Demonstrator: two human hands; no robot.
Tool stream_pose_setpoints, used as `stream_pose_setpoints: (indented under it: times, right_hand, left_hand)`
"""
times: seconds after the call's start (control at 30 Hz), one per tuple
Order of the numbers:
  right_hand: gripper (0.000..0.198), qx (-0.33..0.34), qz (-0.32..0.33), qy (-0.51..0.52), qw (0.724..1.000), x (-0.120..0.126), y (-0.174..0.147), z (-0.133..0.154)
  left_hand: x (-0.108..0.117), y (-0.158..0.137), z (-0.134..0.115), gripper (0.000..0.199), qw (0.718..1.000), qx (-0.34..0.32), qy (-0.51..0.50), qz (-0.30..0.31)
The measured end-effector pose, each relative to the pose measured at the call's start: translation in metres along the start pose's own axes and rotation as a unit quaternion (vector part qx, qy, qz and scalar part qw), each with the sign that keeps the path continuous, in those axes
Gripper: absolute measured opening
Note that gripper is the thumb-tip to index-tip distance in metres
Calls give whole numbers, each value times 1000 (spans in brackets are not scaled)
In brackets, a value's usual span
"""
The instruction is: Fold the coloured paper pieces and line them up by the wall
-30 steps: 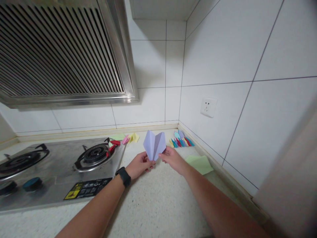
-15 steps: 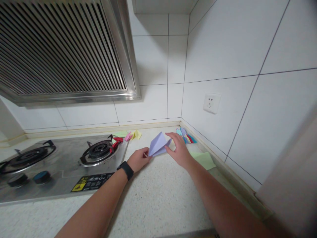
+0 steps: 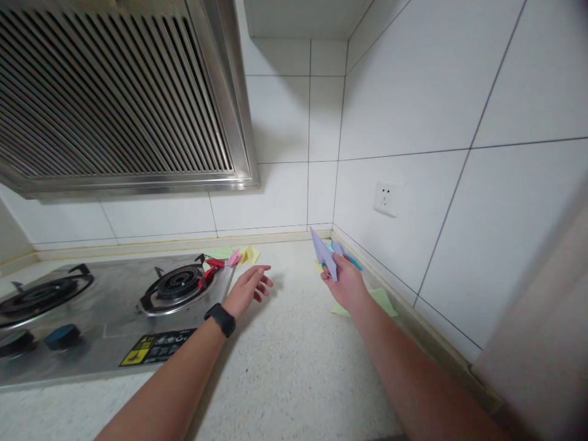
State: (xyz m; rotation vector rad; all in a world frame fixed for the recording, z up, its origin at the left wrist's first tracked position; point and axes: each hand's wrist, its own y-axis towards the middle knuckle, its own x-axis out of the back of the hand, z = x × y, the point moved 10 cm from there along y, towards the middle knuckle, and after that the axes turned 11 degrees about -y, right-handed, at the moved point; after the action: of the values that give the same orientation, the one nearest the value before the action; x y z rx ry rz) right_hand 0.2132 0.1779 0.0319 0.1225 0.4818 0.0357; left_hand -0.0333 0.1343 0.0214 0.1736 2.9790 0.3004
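A folded sheet of lavender paper (image 3: 324, 252) is pinched in my right hand (image 3: 347, 283), raised over the counter with its sharp tip pointing up and left. My left hand (image 3: 252, 285), with a black watch on the wrist, hovers over the counter beside the stove edge; its fingers are apart and nothing is in them. Beneath my right hand and forearm lies light green paper (image 3: 382, 302), partly covered. Behind the right hand, a small pile of blue, red and yellow folded papers (image 3: 351, 260) rests against the wall, partly hidden.
To the left is a gas stove (image 3: 105, 324) with black burners. Red folded paper (image 3: 212, 267) lies at its right burner, near pink paper (image 3: 234, 258) and yellow paper (image 3: 250, 255). A range hood (image 3: 245, 141) hangs above; a socket (image 3: 386, 198) is on the right wall.
My left hand has let go of the lavender paper and moved left, its fingers opening. The right hand now holds the paper alone, turned edge-on and shifted right.
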Motion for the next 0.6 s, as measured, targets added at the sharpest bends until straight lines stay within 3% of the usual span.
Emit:
stream_pose_setpoints:
  times: [0.2, 0.6]
  right_hand:
    - [9, -39, 99, 107, 989, -24, -9, -4]
    - [28, -21, 203, 105, 973, -53, -30, 8]
  left_hand:
    - [-17, -2, 34, 48, 992, 73, 61, 81]
    - [-25, -4, 39, 41, 981, 65, 132, 127]
